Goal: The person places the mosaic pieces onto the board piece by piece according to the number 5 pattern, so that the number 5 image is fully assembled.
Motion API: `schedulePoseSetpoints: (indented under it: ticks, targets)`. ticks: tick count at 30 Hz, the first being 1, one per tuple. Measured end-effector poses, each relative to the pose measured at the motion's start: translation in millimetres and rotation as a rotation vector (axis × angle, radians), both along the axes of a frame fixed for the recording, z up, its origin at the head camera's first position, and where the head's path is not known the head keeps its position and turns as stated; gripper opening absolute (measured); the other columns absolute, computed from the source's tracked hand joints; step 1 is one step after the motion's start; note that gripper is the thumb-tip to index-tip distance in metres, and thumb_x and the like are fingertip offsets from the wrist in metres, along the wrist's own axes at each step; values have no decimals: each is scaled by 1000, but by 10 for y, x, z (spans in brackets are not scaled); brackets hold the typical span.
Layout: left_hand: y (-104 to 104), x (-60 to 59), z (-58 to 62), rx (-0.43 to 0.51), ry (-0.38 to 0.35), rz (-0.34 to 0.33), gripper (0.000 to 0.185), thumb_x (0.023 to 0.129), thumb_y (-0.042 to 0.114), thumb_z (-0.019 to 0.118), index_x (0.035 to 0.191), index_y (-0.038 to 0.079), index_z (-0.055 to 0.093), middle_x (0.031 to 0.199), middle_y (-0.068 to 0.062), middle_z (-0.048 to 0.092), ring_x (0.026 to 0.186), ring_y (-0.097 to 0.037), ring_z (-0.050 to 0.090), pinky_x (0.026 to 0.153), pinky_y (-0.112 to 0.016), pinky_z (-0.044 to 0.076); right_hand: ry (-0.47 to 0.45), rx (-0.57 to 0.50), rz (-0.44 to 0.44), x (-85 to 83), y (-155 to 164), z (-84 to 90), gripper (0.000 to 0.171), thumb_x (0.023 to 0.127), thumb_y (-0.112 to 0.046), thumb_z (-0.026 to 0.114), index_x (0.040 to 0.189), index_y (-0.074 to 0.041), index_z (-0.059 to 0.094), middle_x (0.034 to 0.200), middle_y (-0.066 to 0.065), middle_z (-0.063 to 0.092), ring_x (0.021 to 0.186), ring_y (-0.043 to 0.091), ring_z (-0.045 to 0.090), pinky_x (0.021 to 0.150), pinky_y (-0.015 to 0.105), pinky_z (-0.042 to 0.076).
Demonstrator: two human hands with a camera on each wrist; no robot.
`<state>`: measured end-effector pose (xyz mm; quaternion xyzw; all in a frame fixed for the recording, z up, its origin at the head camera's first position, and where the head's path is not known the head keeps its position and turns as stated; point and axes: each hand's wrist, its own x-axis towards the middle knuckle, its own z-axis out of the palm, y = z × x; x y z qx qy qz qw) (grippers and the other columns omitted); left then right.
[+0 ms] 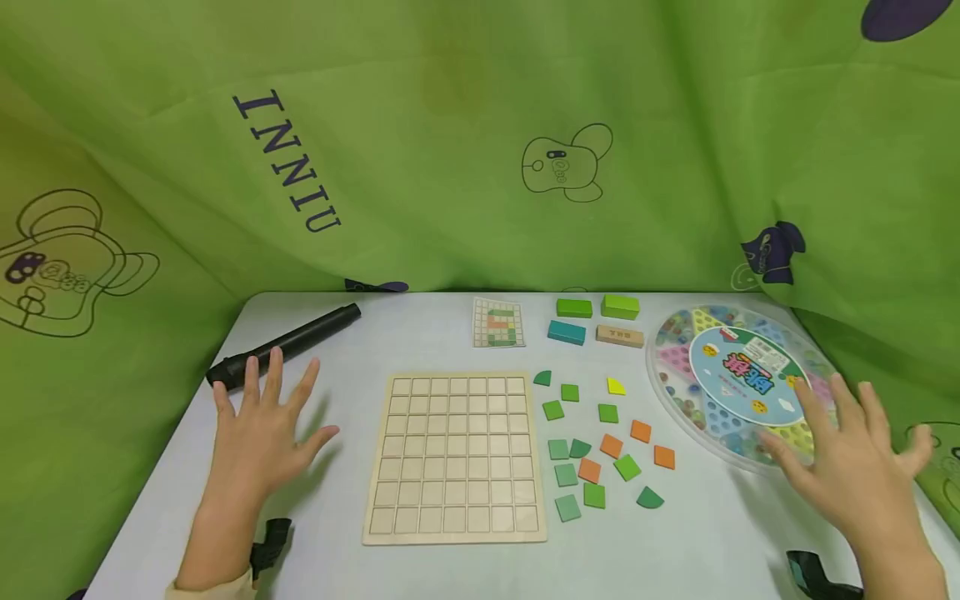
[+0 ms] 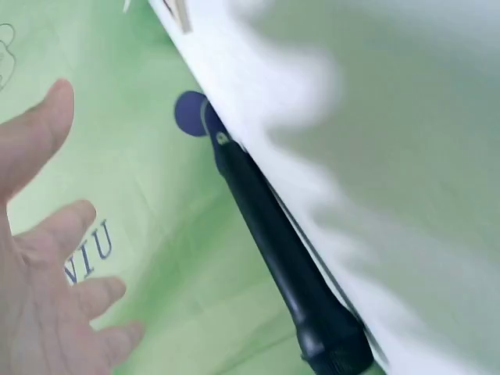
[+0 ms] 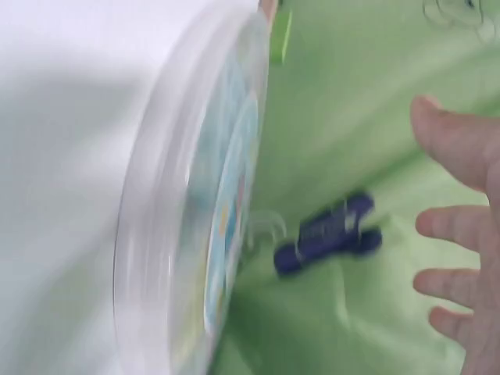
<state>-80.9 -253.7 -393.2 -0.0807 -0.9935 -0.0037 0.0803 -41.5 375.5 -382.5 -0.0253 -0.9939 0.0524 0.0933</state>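
Note:
My left hand (image 1: 260,442) hovers over the table's left side with its fingers spread, holding nothing. Just beyond its fingertips lies a black flashlight-like cylinder (image 1: 288,343), also large in the left wrist view (image 2: 273,242). On the right, my right hand (image 1: 855,458) is spread and bare, above the near edge of a round Chinese checkers box (image 1: 746,375). Between the hands sits a wooden grid board (image 1: 454,537) with bare squares. Right of it lie scattered green, orange and teal tiles, such as an orange square (image 1: 611,446) and a dark green quarter-circle (image 1: 650,497).
Behind the board lies a pattern card (image 1: 498,322). Beside it are green blocks (image 1: 620,307), a blue block (image 1: 566,332) and a wooden block (image 1: 619,336). A green curtain (image 1: 450,167) rises behind the white table (image 1: 315,558). Black straps (image 1: 272,543) show near the wrists.

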Motion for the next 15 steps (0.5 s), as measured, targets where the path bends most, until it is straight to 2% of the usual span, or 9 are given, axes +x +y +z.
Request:
schedulePoseSetpoints:
  ticks: [2,4,6,10,15]
  targets:
    - [55,-37,4,25,-31,-41,87,84,57,59,153,28,14,156,-25,9,141,-50,8,104,-76,1,55,-28,80,-71,-120,-27,80,89,-50,58,150,-12,25,152,27,19,140,47,12,101,78,-2]
    - [127,-84,9,65,-68,-92,87,84,54,61,153,27,16,155,-26,16,140,-49,16,104,-76,7,110,-86,178,-175,-277,-54,67,89,-40,62,143,-7,38,144,28,35,130,49,31,102,75,12]
    - [211,-140,1,109,-99,-142,86,83,52,64,152,27,20,153,-26,23,138,-47,26,105,-74,13,128,-151,274,-308,-464,-80,58,89,-31,65,136,-3,47,136,28,46,120,50,43,99,70,26]
    - [399,-253,-34,217,-188,-224,84,81,48,69,151,26,26,151,-22,30,137,-42,32,105,-71,20,21,-297,419,-661,-919,-143,46,88,-23,67,127,0,55,129,24,55,117,45,50,93,61,42]
    - [555,-332,-146,417,-403,-302,82,78,41,74,148,23,35,152,-22,29,140,-44,25,106,-72,15,-218,-463,533,-1138,-1485,-322,41,89,-21,66,125,-2,59,125,17,61,112,35,58,93,51,49]
